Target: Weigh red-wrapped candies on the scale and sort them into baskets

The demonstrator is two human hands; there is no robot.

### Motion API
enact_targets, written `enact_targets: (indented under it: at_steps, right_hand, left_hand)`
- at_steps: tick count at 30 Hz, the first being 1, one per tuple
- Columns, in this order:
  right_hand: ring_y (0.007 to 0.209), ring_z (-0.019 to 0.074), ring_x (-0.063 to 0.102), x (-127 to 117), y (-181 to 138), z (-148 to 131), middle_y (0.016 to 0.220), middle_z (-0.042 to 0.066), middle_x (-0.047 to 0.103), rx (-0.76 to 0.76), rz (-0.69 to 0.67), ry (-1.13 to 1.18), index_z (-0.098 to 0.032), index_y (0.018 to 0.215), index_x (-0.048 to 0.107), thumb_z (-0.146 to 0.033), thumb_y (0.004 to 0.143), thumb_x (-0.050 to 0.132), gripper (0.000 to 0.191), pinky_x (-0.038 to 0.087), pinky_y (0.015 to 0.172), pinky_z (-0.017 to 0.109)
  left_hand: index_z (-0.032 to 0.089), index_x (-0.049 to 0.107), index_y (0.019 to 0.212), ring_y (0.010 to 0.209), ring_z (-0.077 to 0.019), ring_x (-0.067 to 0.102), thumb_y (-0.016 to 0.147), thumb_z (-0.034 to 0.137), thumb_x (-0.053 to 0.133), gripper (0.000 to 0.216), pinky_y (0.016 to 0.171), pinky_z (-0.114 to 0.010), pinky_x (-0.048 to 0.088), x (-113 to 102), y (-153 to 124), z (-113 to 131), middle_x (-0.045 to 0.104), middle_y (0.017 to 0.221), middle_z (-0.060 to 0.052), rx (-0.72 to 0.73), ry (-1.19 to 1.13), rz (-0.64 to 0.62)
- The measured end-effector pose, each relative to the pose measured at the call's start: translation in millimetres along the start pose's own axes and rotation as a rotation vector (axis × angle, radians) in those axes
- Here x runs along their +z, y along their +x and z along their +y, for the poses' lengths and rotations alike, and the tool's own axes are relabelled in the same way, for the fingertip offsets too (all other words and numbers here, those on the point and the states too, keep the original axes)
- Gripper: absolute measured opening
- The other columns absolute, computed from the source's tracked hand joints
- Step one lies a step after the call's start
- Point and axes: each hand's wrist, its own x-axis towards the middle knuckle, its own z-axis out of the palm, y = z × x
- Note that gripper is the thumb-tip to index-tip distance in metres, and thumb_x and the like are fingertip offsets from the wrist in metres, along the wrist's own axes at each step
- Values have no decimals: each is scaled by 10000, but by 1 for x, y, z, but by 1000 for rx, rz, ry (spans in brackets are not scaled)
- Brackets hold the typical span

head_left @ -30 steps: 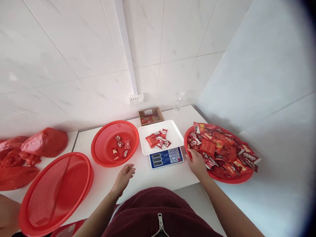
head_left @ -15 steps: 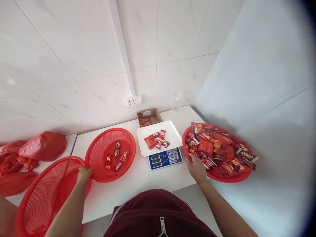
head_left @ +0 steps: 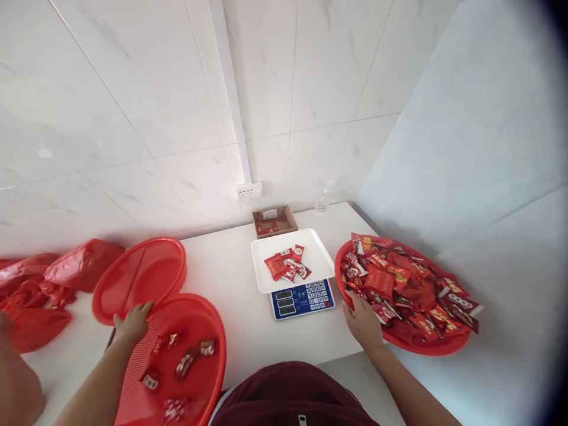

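Note:
My left hand (head_left: pixel 133 322) grips the upper left rim of a red plastic basket (head_left: pixel 218 331), which holds several small wrapped sweets (head_left: pixel 185 362) on its bottom. Behind that hand lies another red basket (head_left: pixel 176 251), with no sweets visible in it. My right hand (head_left: pixel 364 319) is closed on the near left rim of a third red basket (head_left: pixel 341 260), heaped with red snack packets (head_left: pixel 380 280). Between my hands stands a blue digital scale (head_left: pixel 303 300). Several red and white packets (head_left: pixel 288 264) lie on its white tray (head_left: pixel 261 254).
Red plastic bags (head_left: pixel 84 266) lie on the left. At the far left edge shows part of another person's arm (head_left: pixel 20 378). A small cardboard box (head_left: pixel 275 222) and a clear plastic bottle (head_left: pixel 322 200) stand by the wall, below a socket (head_left: pixel 249 190).
The basket with few sweets has come nearer to my body, its sweets shifted about. The other left basket now lies farther back. My right hand stays on its basket's rim.

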Motion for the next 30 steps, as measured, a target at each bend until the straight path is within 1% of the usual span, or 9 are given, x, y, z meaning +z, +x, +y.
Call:
enact_targets:
  at_steps: [5, 10, 14, 16, 19, 21, 23, 26, 30]
  right_hand:
    - [948, 259, 583, 1, 0, 2, 995, 150, 635, 3, -6, 7, -144, 1084, 535, -370, 858, 363, 364, 461, 829, 412]
    - [935, 261, 590, 0, 1, 1, 993, 142, 639, 6, -15, 5, -155, 1087, 533, -368, 847, 374, 357, 460, 821, 414]
    - [930, 264, 596, 0, 2, 0, 998, 146, 642, 44, -35, -20, -152, 1070, 541, -366, 840, 379, 353, 466, 805, 409]
    - [924, 263, 597, 0, 2, -1, 989, 146, 643, 58, -43, -30, -150, 1070, 540, -365, 841, 379, 353, 467, 798, 404]
    - [918, 261, 596, 1, 2, -2, 982, 144, 645, 67, -44, -29, -146, 1077, 535, -360, 844, 375, 355, 469, 796, 398]
    - [921, 262, 594, 1, 2, -3, 991, 148, 643, 69, -39, -35, -140, 1076, 535, -360, 846, 373, 357, 469, 806, 400]
    - [924, 262, 593, 2, 2, -3, 994, 150, 642, 73, -26, -46, -139, 1073, 536, -355, 846, 369, 355, 468, 813, 403]
    - [922, 258, 599, 4, 2, -3, 994, 141, 647, 67, -10, -53, -155, 1073, 536, -348, 841, 371, 344, 468, 820, 409]
    - [931, 260, 607, 6, 1, -1, 1010, 141, 651, 69, -1, -50, -161, 1072, 538, -356, 833, 375, 349, 473, 822, 414]
  left_hand:
    - [201, 518, 1241, 1314, -279, 318, 652, -32, 332, 660, 1040, -606, 147, -10, -1, 27, 433, 1379, -138, 147, 64, 52]
    - [238, 531, 1229, 1300, -249, 349, 655, -8, 334, 656, 1064, -541, 163, -23, 7, 63, 483, 1346, -91, 253, -176, -64]
    - [274, 509, 1246, 1240, -214, 433, 748, 101, 359, 548, 1090, -471, 167, -32, 14, 90, 538, 1302, -38, 332, -251, -98]
    - [276, 456, 1293, 1268, -224, 398, 808, 226, 392, 492, 1100, -472, 127, -34, 13, 110, 514, 1329, -40, 386, -275, -102]
    - [271, 334, 1373, 1364, -251, 214, 833, 419, 428, 568, 1102, -510, 54, -34, 3, 158, 388, 1428, -55, 547, -326, -30]
    - [252, 289, 1395, 1385, -265, 130, 817, 483, 457, 645, 1103, -511, 41, -36, -6, 202, 279, 1481, -85, 685, -343, 57]
    - [241, 231, 1418, 1393, -270, 68, 804, 531, 464, 718, 1106, -499, 45, -39, -13, 251, 179, 1511, -106, 811, -348, 69]
    - [270, 128, 1440, 1393, -296, -6, 749, 641, 465, 853, 1098, -514, 70, -48, -17, 319, 21, 1533, -108, 871, -380, 32]
    - [293, 94, 1441, 1379, -361, -6, 667, 742, 453, 964, 1061, -579, 82, -57, -13, 377, 43, 1530, -109, 860, -345, -16]
